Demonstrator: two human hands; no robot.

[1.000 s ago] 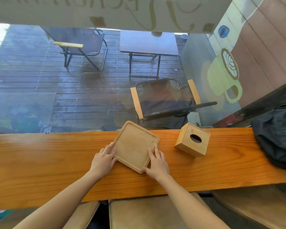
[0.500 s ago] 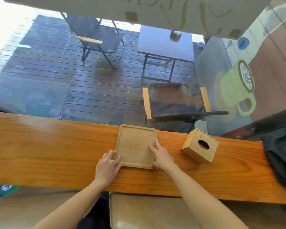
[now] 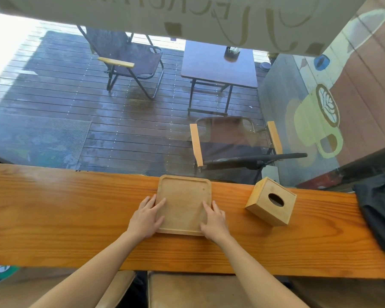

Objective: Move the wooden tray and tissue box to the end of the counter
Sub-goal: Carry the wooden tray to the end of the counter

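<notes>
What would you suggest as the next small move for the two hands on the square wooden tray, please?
Probably slide the square wooden tray along the orange wooden counter: left hand and right hand rest on its near corners, and it lies flat.

The only lettering is on the pale banner (image 3: 165, 12) stuck to the window glass above the counter (image 3: 76, 218): large tan hand-drawn strokes seen from the back, mirrored and cut off by the top edge, so no word can be made out. To the right of that banner, the glass carries a painted green coffee cup (image 3: 313, 121) with latte art, a picture without any writing. The wooden tray (image 3: 183, 196) and tissue box (image 3: 270, 205) show no label.
</notes>
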